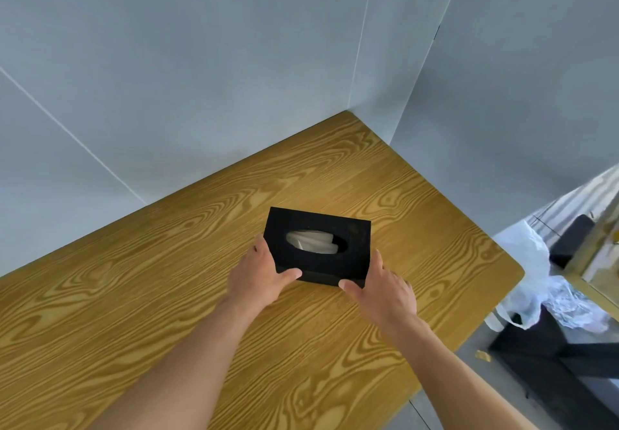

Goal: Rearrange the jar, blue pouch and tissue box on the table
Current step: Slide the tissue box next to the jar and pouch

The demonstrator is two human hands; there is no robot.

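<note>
Even, soft daylight; faint shadows; wide-angle bending at sharp edges.

Matt black tissue box [348,228], white paper inside; glossy wood-grain table [167,289].

You will find nothing to read here; the black tissue box [318,245] carries no lettering, label or brand on its top or on the near side that faces you; the wooden table [201,262] shows only its grain; the grey wall panels [201,61] bear no sign or number; the crumpled plastic bag [529,262] off the table's right edge shows no print that you could make out.
</note>
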